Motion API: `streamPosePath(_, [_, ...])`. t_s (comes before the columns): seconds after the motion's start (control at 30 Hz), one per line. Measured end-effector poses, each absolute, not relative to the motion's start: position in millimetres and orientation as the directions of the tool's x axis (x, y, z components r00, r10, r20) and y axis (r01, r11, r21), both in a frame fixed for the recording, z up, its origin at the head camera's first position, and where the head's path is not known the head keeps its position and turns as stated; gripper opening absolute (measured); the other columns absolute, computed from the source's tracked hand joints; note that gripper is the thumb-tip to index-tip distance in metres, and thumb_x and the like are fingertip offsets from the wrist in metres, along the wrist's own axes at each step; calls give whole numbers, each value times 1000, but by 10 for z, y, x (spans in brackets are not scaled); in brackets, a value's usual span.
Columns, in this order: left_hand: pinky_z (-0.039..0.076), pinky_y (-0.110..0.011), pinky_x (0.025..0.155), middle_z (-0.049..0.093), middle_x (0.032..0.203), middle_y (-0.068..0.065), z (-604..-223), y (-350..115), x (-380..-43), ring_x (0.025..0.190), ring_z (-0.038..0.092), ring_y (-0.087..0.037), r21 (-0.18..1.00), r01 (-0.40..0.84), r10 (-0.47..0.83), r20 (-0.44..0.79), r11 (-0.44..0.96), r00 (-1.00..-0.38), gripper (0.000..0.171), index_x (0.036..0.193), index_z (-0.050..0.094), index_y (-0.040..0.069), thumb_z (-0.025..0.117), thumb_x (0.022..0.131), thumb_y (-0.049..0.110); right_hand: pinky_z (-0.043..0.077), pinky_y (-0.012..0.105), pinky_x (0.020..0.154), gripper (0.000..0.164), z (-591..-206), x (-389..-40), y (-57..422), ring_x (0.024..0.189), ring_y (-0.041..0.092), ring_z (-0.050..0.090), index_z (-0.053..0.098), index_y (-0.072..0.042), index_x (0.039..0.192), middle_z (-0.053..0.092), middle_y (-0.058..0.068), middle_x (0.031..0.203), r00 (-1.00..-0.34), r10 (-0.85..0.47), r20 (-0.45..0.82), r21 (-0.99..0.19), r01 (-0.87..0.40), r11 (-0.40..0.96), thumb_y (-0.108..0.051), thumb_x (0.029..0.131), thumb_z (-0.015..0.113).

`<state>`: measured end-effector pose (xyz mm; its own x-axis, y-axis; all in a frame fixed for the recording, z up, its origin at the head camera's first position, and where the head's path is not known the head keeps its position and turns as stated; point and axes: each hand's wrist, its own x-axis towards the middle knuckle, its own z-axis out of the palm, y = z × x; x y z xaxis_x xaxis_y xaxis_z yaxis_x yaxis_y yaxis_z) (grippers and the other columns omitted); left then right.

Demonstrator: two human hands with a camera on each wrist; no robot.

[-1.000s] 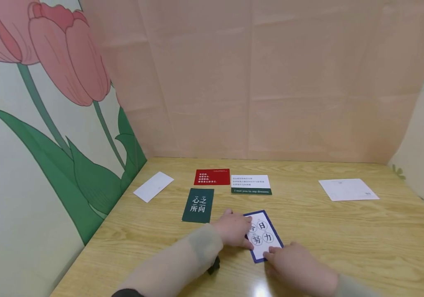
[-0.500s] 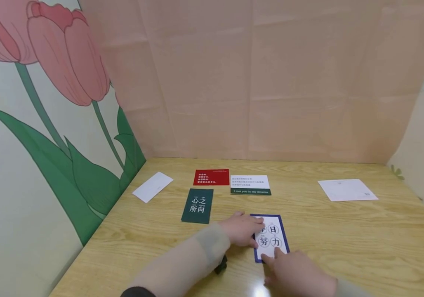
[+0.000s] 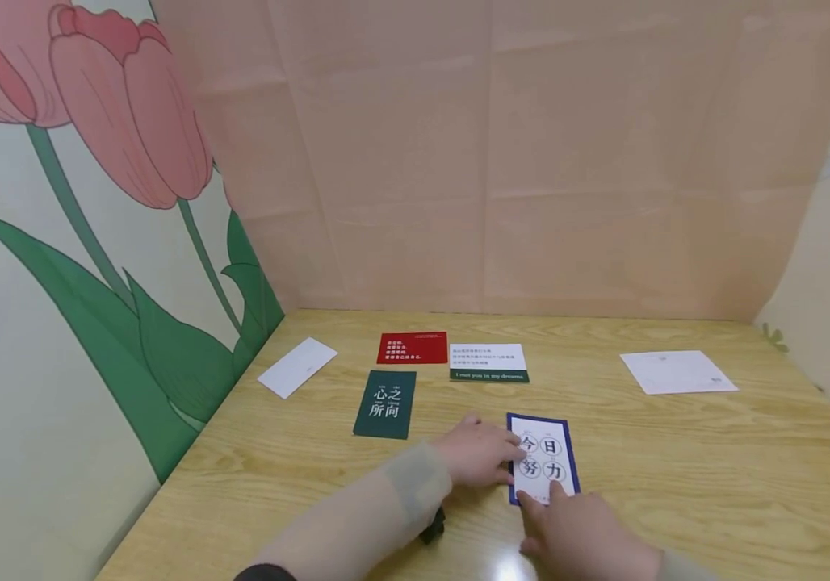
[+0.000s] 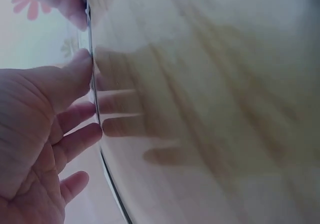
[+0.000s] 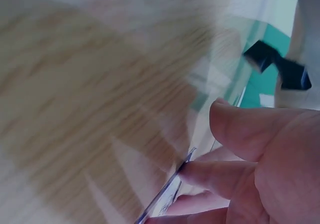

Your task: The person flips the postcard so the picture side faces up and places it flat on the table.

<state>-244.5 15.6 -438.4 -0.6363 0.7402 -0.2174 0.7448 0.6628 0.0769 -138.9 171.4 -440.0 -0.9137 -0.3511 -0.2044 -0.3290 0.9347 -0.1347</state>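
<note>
A postcard point(image 3: 542, 470) with a dark blue border and several circled Chinese characters lies flat on the wooden table in the head view. Fingers of my left hand point(image 3: 475, 453) touch its left edge, and the thumb is beside its lower left. My right hand point(image 3: 584, 528) rests fingertips on the card's near edge. In the left wrist view, the left hand point(image 4: 47, 119) has its thumb and fingers down at the tabletop. From the right wrist, the card point(image 5: 167, 196) appears edge-on under the right hand's fingers point(image 5: 215, 176).
To the left lies a dark green postcard point(image 3: 385, 404). Behind are a red one point(image 3: 412, 347) and a white-and-green one point(image 3: 488, 361). White cards lie at far left point(image 3: 297, 367) and right point(image 3: 678, 372). A pink cloth point(image 3: 517, 161) hangs behind the table.
The blue-bordered postcard has slid right and turned from a slant to nearly straight, with both hands on it. My left hand moved right along with it. The other cards stayed put.
</note>
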Motion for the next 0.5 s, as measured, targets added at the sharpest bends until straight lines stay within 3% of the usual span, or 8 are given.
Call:
streamPosePath(0.23, [21,-39,113,41,144,21,-4388,-6,-2425,135,32,0,118,751,755,-217,650,-619,46,137,49,39,57,93,48,50,54,63,45,-4463,-1484,1938,65,35,60,64,-13,126,62,27,108,-928,-358,-100,-56,-354,934,-38,88,66])
streamPosePath(0.37, [23,-39,112,42,144,20,-4406,-140,-2437,135,34,-1,129,757,765,-196,640,-614,44,137,51,38,55,94,48,50,56,68,37,-4478,-1599,2096,75,40,62,63,-15,128,61,29,112,-927,-352,-131,-34,-351,936,-22,92,59])
streamPosePath(0.5, [25,-39,111,44,143,19,-4411,-304,-2447,134,36,-2,145,749,763,-159,646,-627,43,136,52,37,56,94,47,49,60,75,41,-4467,-1711,2255,89,49,62,60,-17,132,57,33,119,-932,-326,-161,-45,-323,945,-10,93,52])
